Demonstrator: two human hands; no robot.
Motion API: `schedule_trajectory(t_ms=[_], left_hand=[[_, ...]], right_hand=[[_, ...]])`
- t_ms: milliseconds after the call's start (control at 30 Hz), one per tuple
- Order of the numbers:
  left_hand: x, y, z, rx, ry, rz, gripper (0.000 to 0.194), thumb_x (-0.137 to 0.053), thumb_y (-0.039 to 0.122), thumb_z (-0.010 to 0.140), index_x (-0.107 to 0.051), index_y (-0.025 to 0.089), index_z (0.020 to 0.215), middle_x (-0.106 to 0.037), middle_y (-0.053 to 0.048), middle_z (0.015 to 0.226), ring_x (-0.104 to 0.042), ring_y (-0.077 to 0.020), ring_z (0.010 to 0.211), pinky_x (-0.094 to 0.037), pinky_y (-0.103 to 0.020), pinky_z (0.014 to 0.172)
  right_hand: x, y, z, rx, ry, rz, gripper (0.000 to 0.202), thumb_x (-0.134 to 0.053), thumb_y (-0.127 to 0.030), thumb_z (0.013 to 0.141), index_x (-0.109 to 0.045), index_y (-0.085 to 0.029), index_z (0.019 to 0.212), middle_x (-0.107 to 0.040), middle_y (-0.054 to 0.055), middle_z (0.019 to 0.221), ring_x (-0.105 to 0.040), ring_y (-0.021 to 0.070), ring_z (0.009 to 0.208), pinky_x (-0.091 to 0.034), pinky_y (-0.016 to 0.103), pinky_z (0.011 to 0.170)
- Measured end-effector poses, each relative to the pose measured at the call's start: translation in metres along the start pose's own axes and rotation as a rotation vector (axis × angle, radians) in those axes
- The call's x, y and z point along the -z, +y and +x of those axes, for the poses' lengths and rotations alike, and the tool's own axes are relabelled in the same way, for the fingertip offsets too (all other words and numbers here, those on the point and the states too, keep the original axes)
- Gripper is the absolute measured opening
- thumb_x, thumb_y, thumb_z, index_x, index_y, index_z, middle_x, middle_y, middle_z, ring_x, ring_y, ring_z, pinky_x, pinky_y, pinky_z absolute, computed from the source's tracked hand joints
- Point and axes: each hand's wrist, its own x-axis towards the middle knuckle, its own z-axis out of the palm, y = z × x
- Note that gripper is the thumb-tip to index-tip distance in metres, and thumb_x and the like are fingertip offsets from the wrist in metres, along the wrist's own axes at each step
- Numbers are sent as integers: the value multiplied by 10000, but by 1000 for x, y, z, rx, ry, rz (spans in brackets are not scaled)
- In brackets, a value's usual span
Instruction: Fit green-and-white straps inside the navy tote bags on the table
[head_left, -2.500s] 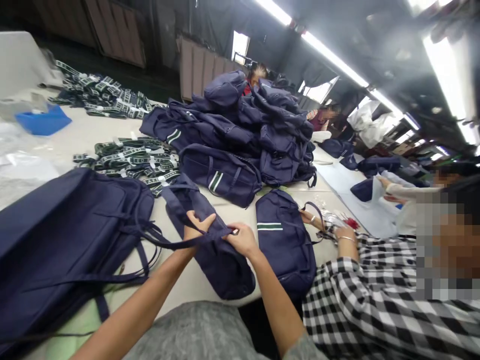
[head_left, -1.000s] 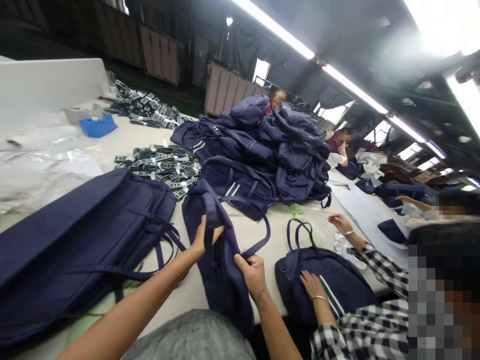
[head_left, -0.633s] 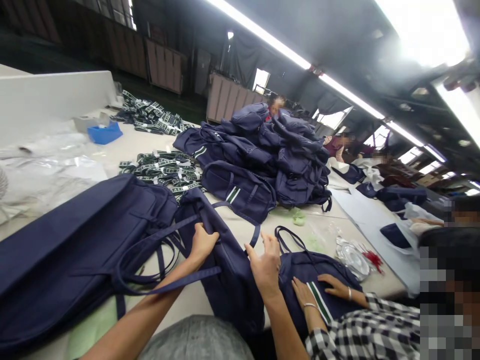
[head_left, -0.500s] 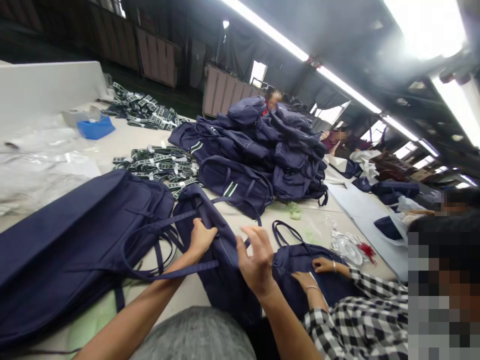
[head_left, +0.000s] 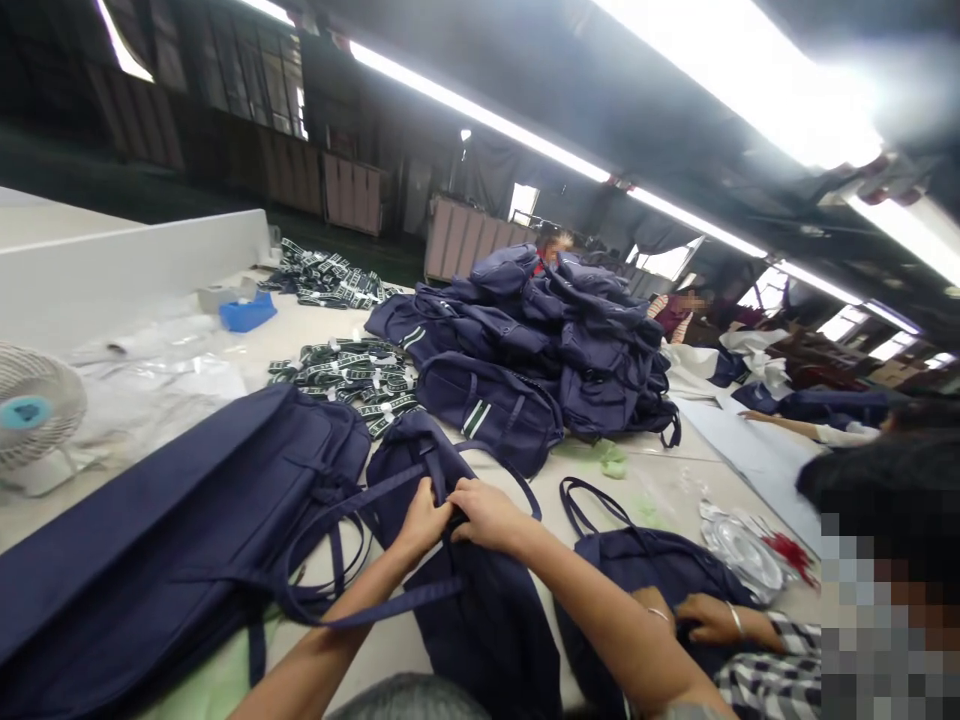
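At far left, a fan [head_left: 34,415] is stood beside clear plastic [head_left: 161,375] on the table [head_left: 296,325]. Next, a large bag [head_left: 172,530] is laid out, with patterned straps [head_left: 341,378] heaped beyond it. In the middle, a narrower bag [head_left: 487,630] is set on the table, nearest the wearer. Its fabric is pinched near mid-length by the left hand [head_left: 426,518] and the right hand [head_left: 484,513], both closed and meeting there; what exactly is caught is hidden. One handle [head_left: 375,608] is draped over the left forearm. By its look the cloth would be judged light, soft and floppy — neither slippery nor fragile — and best held at seams or handle bases. Beyond, a bag pile [head_left: 517,320] is stacked; at right, another bag [head_left: 637,562] is touched by a co-worker's hands [head_left: 705,617].
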Motion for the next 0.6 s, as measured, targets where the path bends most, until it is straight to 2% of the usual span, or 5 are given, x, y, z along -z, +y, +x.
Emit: schedule_trajectory(t_ms=[167,333,433,600], left_hand=[[-2,10,-7,50,-88,-108,352,-655,305,624,-460,192,895,-608,8,697,-598,-160,636,-464,-273,577],[0,8,-6,77,-79,-101,371,-675,266,576,-479,181,880,-563,36,612,-563,-143,555,-438,-253,518],[2,4,-2,74,-50,-74,352,-659,257,560,-495,172,859,-562,33,612,-569,-154,570,-448,-262,523],[-2,2,3,62,17,46,279,-590,220,559,-491,180,816,-544,31,631,-556,-148,591,-455,-259,541]], right_hand=[[2,-5,7,-73,-53,-45,344,-809,-344,614,-695,-162,883,-616,47,908,-617,190,787,-472,261,672],[-15,-17,1,-133,33,-127,160,-657,-223,773,-684,-126,897,-606,88,941,-611,172,706,-484,277,637],[-27,-15,-4,-95,112,-131,128,-571,-205,846,-675,-143,887,-597,68,936,-599,164,752,-484,260,667],[-34,8,-10,69,171,-26,208,-549,-264,892,-671,-142,776,-607,49,903,-589,149,811,-468,232,761]])
